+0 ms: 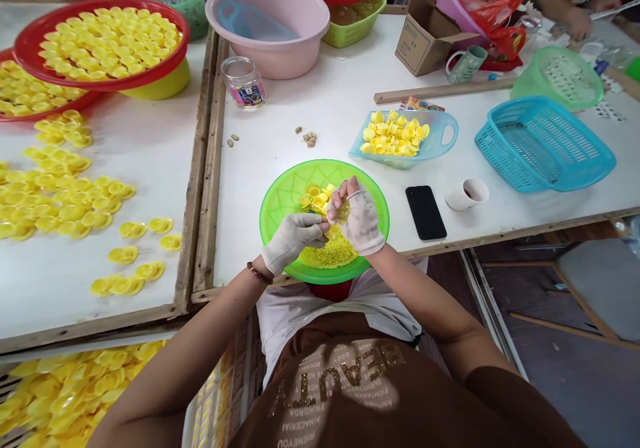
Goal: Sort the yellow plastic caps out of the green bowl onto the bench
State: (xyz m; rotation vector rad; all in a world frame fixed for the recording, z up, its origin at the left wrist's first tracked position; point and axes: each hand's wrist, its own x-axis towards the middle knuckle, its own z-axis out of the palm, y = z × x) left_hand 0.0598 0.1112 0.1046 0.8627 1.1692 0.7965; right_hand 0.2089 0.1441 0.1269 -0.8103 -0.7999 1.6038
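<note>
Our left hand (294, 240) pinched shut, right hand (364, 221) part-curled; can't tell what's inside. If we bump round green plastic bowl (274, 201), tiny yellow bits (330, 255) may spill.

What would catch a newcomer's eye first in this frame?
Probably the yellow pieces heaped on a red tray at the upper left, with more scattered loose below it. Next, the bright green basin at the table's near edge, where the gloved left hand and right hand work above small yellow bits.
</note>
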